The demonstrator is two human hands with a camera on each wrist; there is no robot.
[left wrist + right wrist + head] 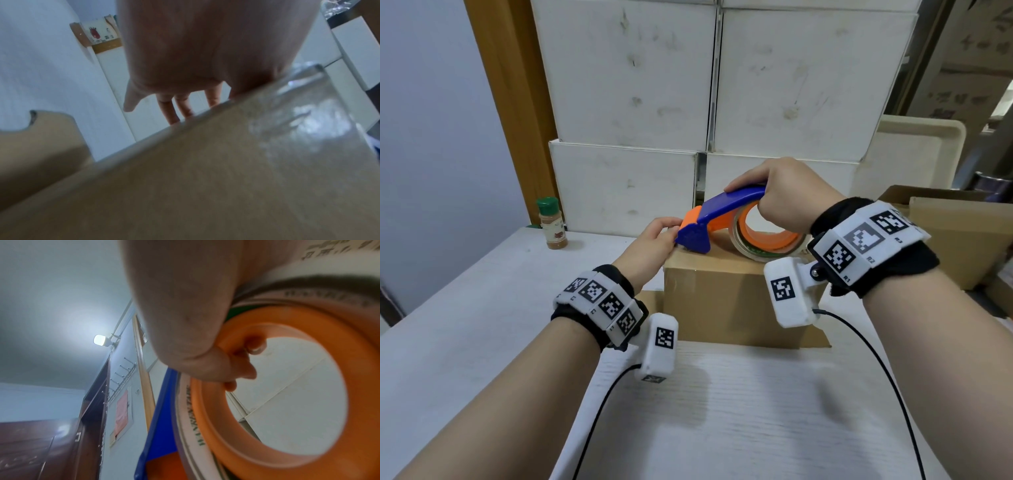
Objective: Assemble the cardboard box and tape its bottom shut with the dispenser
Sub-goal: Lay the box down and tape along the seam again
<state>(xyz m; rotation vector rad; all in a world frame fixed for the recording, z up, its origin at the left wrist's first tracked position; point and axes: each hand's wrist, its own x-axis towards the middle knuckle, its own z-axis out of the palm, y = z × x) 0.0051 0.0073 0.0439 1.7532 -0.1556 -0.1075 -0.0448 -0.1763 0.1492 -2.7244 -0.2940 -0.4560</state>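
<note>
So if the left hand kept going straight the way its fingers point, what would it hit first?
Almost at once, the tape dispenser: the left hand rests at the cardboard box's top edge, fingertips already at the dispenser's orange nose. Depth is unclear; slightly offset, it would reach the stacked white boxes behind.

a: where is room left on the table (739, 411)?

b: the near side and the left stretch are left bare. only a spice jar (553, 224) is set at the far left.

a: and what is blocked?

b: the far side is walled off by stacked white boxes (626, 102); the right is crowded by an open carton (959, 236).
</note>
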